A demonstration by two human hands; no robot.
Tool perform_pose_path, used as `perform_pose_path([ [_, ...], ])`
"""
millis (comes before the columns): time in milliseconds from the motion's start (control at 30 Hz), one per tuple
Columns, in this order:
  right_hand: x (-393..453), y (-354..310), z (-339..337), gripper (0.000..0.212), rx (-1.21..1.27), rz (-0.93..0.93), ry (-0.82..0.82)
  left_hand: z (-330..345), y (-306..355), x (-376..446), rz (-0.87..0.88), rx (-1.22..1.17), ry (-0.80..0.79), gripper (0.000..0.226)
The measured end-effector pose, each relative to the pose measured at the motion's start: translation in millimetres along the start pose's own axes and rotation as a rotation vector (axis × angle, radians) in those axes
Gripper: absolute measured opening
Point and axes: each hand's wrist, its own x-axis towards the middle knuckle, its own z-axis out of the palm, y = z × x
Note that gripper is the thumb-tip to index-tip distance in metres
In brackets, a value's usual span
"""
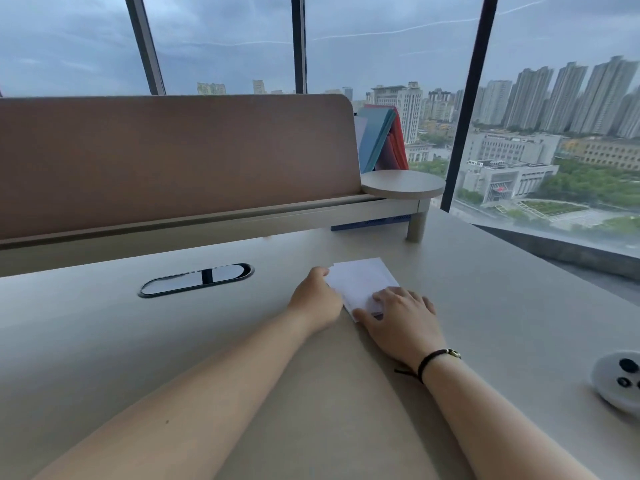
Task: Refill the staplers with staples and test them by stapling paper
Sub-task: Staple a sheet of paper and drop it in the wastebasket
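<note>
A round white gadget sits near the R edge of the desk; 2 bare arms reach out. R hand lies on the near end of the paper, something dark under it; L hand pinches the paper's L edge. Farther: cable slot, brown screen, colored folders, window.

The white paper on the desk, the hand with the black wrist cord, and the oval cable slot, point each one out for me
white paper (363, 280), head view, on the bare middle of the sheet.
right hand (398, 318), head view, on the back of the hand.
oval cable slot (195, 280), head view, on its dark cover.
</note>
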Motion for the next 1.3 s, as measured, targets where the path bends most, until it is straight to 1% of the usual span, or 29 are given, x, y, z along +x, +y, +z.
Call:
perform_pose_path([
  [33, 0.0, 0.0, -0.1, 0.056, -0.005, -0.014, -0.003, 4.1, 3.2, 3.6, -0.042, -0.088, 0.020, 0.059],
  [100, -0.2, -0.8, 0.5, 0.053, -0.022, -0.036, -0.003, 11.0, 10.1, 10.5, -0.152, -0.339, 0.044, 0.062],
  [133, -0.4, -1.4, 0.7, 0.053, -0.028, -0.044, -0.001, 13.2, 13.7, 13.8, -0.209, -0.473, 0.058, 0.056],
  [200, -0.5, -2.4, 0.3, 0.052, -0.030, -0.052, -0.004, 13.3, 22.0, 15.8, -0.318, -0.677, 0.105, 0.027],
  [233, -0.6, -2.4, 0.2, 0.051, -0.030, -0.056, -0.006, 12.1, 25.9, 15.1, -0.366, -0.739, 0.114, 0.017],
  [267, -0.2, -2.2, 0.1, 0.050, -0.031, -0.061, -0.007, 11.2, 28.5, 15.0, -0.402, -0.776, 0.117, 0.015],
  [367, 0.1, -1.3, 1.4, 0.052, -0.041, -0.079, -0.021, 8.6, 30.0, 15.4, -0.450, -0.830, 0.112, 0.020],
  [500, -0.6, -1.6, 3.8, 0.045, -0.041, -0.119, -0.031, 6.1, 22.3, 15.2, -0.483, -0.786, 0.114, 0.021],
  [667, -1.4, -2.7, 0.5, 0.049, -0.022, -0.142, -0.068, 4.6, 13.0, 16.4, -0.477, -0.757, 0.061, 0.005],
  [700, -2.6, -3.6, -1.7, 0.050, -0.018, -0.141, -0.074, 3.7, 11.1, 17.7, -0.476, -0.766, 0.044, 0.004],
  [867, -8.2, -7.4, -10.3, 0.045, 0.003, -0.147, -0.087, -2.2, 5.8, 23.7, -0.485, -0.818, -0.141, 0.017],
  [933, -9.3, -7.6, -11.9, 0.050, 0.006, -0.147, -0.111, -3.2, 3.5, 25.1, -0.481, -0.821, -0.156, 0.022],
  [1000, -9.4, -7.6, -12.4, 0.054, 0.007, -0.142, -0.127, -3.5, 0.0, 27.4, -0.462, -0.813, -0.105, 0.024],
  [1033, -9.2, -7.5, -12.6, 0.054, 0.003, -0.141, -0.129, -4.0, -1.9, 28.4, -0.440, -0.770, -0.053, 0.023],
  [1133, -9.7, -6.9, -12.1, 0.055, 0.002, -0.138, -0.125, -7.9, -6.2, 27.9, -0.325, -0.501, 0.148, 0.011],
  [1167, -10.7, -6.9, -12.6, 0.056, 0.005, -0.137, -0.123, -10.1, -5.8, 25.7, -0.281, -0.434, 0.191, 0.009],
  [1233, -11.5, -7.7, -13.3, 0.065, 0.032, -0.127, -0.127, -14.8, -4.5, 21.0, -0.200, -0.387, 0.214, 0.010],
  [1300, -11.9, -7.4, -14.8, 0.075, 0.076, -0.134, -0.124, -19.4, -3.0, 17.3, -0.152, -0.419, 0.186, 0.014],
])
